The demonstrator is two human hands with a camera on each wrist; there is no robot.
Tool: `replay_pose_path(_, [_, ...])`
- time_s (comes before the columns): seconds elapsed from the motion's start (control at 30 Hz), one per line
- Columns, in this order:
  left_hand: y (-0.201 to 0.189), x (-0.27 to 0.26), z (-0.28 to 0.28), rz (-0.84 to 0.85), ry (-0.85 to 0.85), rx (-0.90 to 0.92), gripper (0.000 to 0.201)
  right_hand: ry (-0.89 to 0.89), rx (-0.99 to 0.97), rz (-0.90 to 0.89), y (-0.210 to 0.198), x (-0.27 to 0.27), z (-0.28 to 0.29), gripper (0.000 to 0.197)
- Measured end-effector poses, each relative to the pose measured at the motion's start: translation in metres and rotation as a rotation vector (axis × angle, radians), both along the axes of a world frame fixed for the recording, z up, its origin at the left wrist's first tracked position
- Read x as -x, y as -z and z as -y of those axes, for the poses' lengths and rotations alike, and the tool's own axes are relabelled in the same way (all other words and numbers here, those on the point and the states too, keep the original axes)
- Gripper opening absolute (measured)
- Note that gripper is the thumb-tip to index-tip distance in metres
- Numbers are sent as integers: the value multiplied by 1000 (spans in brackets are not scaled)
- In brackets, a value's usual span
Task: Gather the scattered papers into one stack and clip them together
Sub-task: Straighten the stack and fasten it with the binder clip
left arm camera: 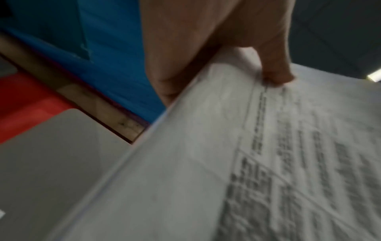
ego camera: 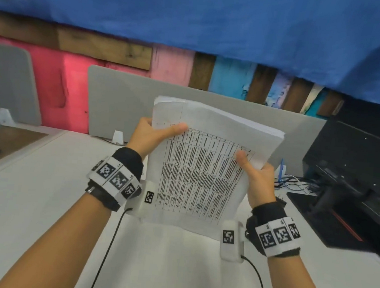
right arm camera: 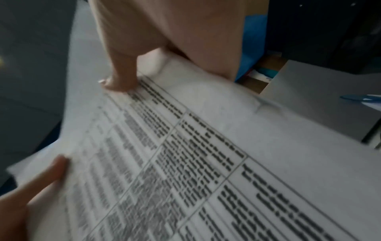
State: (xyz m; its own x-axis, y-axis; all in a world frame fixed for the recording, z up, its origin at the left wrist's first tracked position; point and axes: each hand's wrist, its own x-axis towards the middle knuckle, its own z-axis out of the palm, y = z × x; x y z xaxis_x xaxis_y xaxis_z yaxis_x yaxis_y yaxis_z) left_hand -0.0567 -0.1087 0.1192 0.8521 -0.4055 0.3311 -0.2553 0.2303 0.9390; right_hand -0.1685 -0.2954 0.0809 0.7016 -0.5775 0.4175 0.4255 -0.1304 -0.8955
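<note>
We see both hands gripping one thick stack of white printed sheets (ego camera: 205, 166), held upright and tilted above the white desk top (ego camera: 28, 198), its lower edge down near the desk between the two wrists; whether that edge touches the surface we cannot tell. The left hand (ego camera: 149, 136) clasps the stack's left edge near the top, thumb laid flat across the front page and the other fingers curled out of sight behind it. The right hand (ego camera: 256, 180) clasps the right edge in the same way, thumb pressed on the printed table and fingers hidden behind the paper. In the left wrist view the thumb (left arm camera: 276, 70) presses on the front sheet; in the right wrist view the right thumb (right arm camera: 121, 78) does the same, and a fingertip of the other hand (right arm camera: 51, 171) rests at the far edge.

The text on the pages is too blurred for us to read. The sheets' top edges look slightly uneven. Behind the stack stands a grey desk divider panel (ego camera: 119, 100), and at the right a black machine (ego camera: 355, 173) is cut off by the frame. We cannot make out any clip on the stack
</note>
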Motion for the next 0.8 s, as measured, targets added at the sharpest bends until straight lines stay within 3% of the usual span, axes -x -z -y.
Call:
replay_pose_path(0.07, [-5,9,7,10,-78,70,22,58,-3,34,-5,-3,-8,47])
replay_pose_path(0.13, [-7,13,13,29,-109,125,16,109,-26,79,-12,-5,-13,18])
replay_pose_path(0.2, [-13,16,15,26,-99,146,10,98,-42,118,-17,-7,-12,30])
replay_pose_path(0.27, [-16,15,13,47,-94,168,3,98,-63,131,-19,-5,-9,65])
replay_pose_path(0.3, [-17,14,13,71,-94,178,6,100,-72,141,-19,-5,-7,76])
replay_pose_path(0.37, [-19,13,12,78,-83,194,23,79,-76,163,-21,-3,-2,81])
replay_pose_path(0.5, [-25,0,15,-40,-188,154,48,48,-66,157,-24,-1,2,75])
replay_pose_path(0.57, [-30,1,14,-146,-186,106,65,57,-65,143,-24,-2,2,57])
replay_pose_path(0.67, [-32,5,10,-46,-105,107,52,75,-78,123,-26,-3,5,15])
replay_pose_path(0.8, [-20,13,5,116,-10,151,29,86,-47,100,-28,-6,8,12])
